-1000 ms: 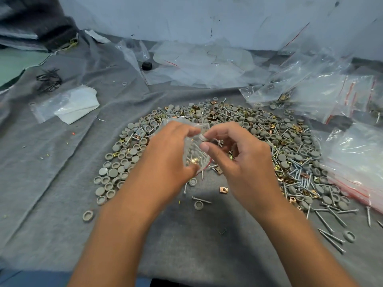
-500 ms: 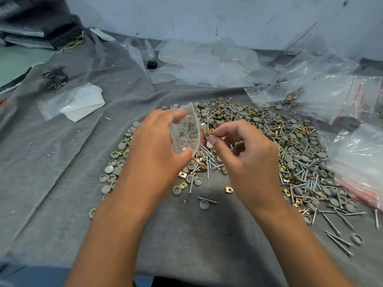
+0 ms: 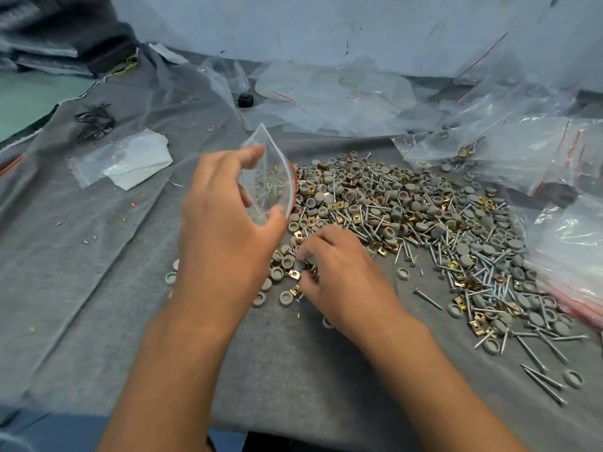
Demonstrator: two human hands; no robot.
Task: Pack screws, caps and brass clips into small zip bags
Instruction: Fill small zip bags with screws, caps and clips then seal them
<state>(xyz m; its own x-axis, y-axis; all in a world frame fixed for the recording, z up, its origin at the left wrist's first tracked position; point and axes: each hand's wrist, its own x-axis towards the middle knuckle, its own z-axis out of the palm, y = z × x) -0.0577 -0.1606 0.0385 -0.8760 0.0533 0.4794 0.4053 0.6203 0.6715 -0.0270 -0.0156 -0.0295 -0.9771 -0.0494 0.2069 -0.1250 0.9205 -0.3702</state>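
A broad heap of grey caps (image 3: 421,207), steel screws (image 3: 489,275) and brass clips (image 3: 479,318) covers the grey cloth (image 3: 98,256) at centre and right. My left hand (image 3: 225,223) holds a small clear zip bag (image 3: 272,177) with a red seal, its mouth spread between thumb and fingers, above the heap's left edge. Screws show through the bag. Lower down, my right hand (image 3: 339,272) has its fingers curled on small pieces at the heap's near edge; what they pinch is hidden.
Large clear bags (image 3: 522,151) lie along the right side and back, some holding parts. A flat bag with white paper (image 3: 130,161) lies at the left, near a bunch of black ties (image 3: 94,120). A small black cap (image 3: 245,100) sits at the back.
My right hand dropped from the bag's mouth down to the heap's near edge. My left hand raised the bag and shifted it left and farther back, with its mouth spread wider.
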